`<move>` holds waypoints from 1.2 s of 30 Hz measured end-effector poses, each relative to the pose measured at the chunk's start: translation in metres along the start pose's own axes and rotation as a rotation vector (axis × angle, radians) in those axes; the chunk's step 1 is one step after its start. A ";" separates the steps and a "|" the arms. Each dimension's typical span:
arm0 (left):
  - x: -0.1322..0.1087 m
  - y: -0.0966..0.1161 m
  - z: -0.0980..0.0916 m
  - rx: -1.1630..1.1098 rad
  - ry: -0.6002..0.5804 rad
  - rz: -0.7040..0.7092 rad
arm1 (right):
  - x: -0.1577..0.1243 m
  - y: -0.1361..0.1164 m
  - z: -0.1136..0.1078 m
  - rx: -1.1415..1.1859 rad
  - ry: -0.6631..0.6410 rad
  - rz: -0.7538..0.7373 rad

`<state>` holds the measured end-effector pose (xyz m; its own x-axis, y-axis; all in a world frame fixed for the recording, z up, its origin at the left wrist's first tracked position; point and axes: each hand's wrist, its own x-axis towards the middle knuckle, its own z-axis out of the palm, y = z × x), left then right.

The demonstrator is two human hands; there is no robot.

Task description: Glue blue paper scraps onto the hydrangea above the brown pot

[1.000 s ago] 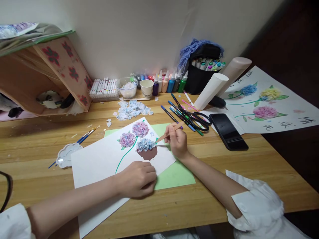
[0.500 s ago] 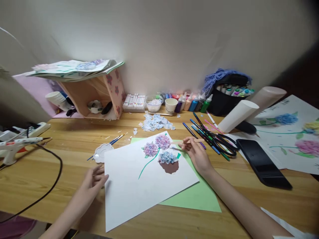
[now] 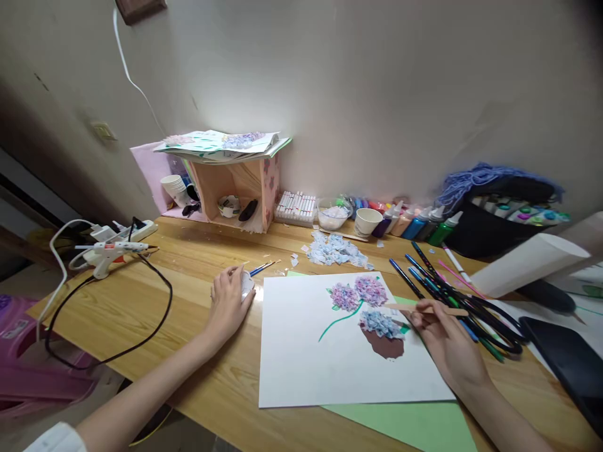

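Observation:
My left hand [image 3: 229,306] covers most of a small white scalloped palette [image 3: 247,285], its fingers and thumb closed round the dish. Only the palette's right part shows. In my right hand [image 3: 445,339] a flat wooden craft stick [image 3: 400,307] is pinched, its left end over the drawing. Under it lies a white sheet [image 3: 296,351] with two pink-purple flower heads [image 3: 362,294], a green stem, and a blue paper-petal cluster [image 3: 380,324] at the top of a brown painted patch [image 3: 386,345]. Green paper [image 3: 405,427] sticks out beneath the sheet.
Blue paper scraps [image 3: 335,250] lie behind the sheet, near thin brushes [image 3: 260,269]. Pens and black scissors [image 3: 499,326] are at right, beside a phone [image 3: 565,358]. A glue gun [image 3: 110,254] with a looping cord stands at left. Paint bottles [image 3: 417,225] line the wall.
My left hand has gone from the sheet's left edge to the palette. The sheet has turned straighter. My right hand still holds the stick, now over the drawing. The view has swung left.

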<state>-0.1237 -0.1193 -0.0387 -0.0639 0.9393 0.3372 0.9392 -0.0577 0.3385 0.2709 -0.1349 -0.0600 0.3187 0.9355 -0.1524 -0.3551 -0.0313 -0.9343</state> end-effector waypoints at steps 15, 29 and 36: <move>0.080 -0.038 0.035 -0.116 -0.139 0.257 | -0.011 0.016 0.022 -0.063 0.124 -0.162; 0.150 -0.059 0.058 -0.134 -0.128 0.436 | -0.007 0.025 0.041 0.001 0.081 -0.158; 0.119 -0.034 0.038 -0.121 -0.096 0.425 | -0.010 0.018 0.040 0.010 0.017 -0.113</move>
<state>-0.1505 0.0073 -0.0432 0.3561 0.8502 0.3878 0.8285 -0.4792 0.2898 0.2263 -0.1310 -0.0626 0.3720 0.9268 -0.0523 -0.3247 0.0771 -0.9427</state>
